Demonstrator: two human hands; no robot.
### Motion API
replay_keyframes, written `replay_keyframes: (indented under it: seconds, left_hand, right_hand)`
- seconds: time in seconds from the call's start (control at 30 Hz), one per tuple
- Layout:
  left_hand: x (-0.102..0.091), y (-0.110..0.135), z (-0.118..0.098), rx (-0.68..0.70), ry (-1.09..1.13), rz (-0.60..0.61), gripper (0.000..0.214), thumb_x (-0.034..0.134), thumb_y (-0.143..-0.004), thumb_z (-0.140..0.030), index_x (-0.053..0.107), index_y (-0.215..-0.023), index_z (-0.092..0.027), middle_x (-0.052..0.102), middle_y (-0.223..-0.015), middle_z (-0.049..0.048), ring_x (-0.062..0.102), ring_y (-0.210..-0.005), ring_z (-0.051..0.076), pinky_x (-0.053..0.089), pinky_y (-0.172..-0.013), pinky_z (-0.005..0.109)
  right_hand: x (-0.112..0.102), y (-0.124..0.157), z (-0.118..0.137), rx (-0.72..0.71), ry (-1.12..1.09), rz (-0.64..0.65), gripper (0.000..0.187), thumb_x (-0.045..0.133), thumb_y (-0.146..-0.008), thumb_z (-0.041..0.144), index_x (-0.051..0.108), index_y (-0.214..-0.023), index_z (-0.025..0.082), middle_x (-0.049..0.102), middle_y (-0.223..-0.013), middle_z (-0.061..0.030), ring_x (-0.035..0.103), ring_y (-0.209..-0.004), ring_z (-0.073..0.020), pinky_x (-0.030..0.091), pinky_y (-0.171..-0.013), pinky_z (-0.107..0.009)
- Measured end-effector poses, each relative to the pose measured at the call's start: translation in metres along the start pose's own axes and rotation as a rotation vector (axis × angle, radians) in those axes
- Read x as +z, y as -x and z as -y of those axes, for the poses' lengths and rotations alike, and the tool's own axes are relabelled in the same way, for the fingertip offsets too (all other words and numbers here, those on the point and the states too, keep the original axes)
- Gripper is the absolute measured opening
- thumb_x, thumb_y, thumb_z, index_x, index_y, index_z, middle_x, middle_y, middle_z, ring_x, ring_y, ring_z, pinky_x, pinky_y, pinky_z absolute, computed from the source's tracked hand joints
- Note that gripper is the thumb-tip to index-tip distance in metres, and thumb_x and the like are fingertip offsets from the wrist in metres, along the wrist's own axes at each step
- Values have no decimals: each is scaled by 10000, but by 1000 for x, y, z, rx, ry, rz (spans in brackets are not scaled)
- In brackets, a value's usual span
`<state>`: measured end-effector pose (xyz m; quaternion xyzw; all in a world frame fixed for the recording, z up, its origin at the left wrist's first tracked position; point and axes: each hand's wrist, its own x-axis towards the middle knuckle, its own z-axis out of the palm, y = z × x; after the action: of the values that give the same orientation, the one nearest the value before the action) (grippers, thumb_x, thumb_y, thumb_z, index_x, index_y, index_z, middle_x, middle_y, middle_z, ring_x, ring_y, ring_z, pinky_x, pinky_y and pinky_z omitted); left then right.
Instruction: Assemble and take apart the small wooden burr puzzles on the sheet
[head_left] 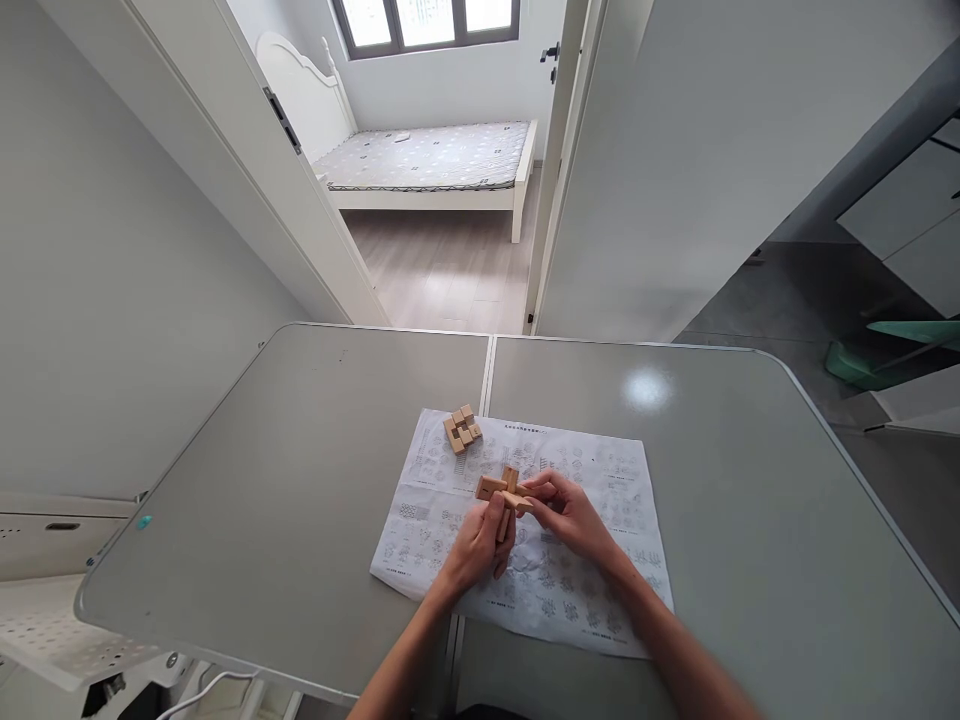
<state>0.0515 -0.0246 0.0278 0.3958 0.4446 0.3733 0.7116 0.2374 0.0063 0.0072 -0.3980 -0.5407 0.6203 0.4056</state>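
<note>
Both hands hold a small wooden interlocking puzzle (501, 488) just above a printed instruction sheet (600, 470). My left hand (480, 545) grips it from below with the fingers closed round a lower stick. My right hand (566, 510) pinches a stick on the puzzle's right side. A second wooden piece (462, 428), notched and blocky, lies on the sheet's far left corner, apart from both hands.
The sheet lies on a grey folding table (300, 480) with a seam down its middle. Beyond the far edge an open doorway shows a bed (427, 155). White shelving (45, 600) stands at the lower left, and a green object (892, 350) lies on the floor to the right.
</note>
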Motion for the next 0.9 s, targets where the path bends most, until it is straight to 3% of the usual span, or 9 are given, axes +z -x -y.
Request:
replay_keyframes:
  seconds: [0.13, 0.27, 0.47, 0.73, 0.9]
  left_hand:
    - [-4, 0, -4, 23, 26, 58, 518, 618, -927, -691, 569, -1000, -180, 393, -575, -115, 271, -395, 46, 402, -384, 189]
    - [-6, -1, -5, 52, 32, 83, 508, 693, -919, -617, 550, -1132, -179, 402, -620, -113, 307, -430, 50, 438, -422, 189]
    - [-4, -2, -6, 58, 43, 87, 458, 583, -986, -627, 544, -1075, -179, 390, -612, -110, 292, -440, 56, 438, -422, 188]
    - [-8, -2, 2, 72, 42, 121, 488, 577, -967, -667, 531, -1038, -186, 430, -636, -95, 327, -445, 55, 454, -425, 189]
    - [-9, -1, 6, 78, 35, 128, 481, 559, -979, -660, 530, -1052, -186, 433, -657, -92, 316, -448, 51, 463, -423, 184]
  right_hand:
    - [1, -2, 1, 3, -51, -51, 332, 693, -972, 537, 628, -1049, 221, 765, -798, -35, 501, -533, -124, 404, -517, -272]
    - [0, -4, 2, -3, -90, -108, 327, 678, -984, 528, 613, -1120, 237, 759, -818, -30, 493, -527, -125, 415, -509, -274]
    - [-5, -6, 0, -7, -115, -136, 333, 666, -989, 530, 621, -1132, 232, 735, -797, -25, 478, -518, -126, 408, -510, -282]
    - [-9, -4, 0, 36, -126, -80, 349, 690, -960, 557, 616, -1038, 225, 693, -719, 10, 359, -461, -94, 296, -444, -249]
    - [-12, -3, 3, 49, -123, -61, 351, 693, -954, 562, 620, -1031, 228, 689, -711, 14, 379, -463, -95, 308, -450, -248]
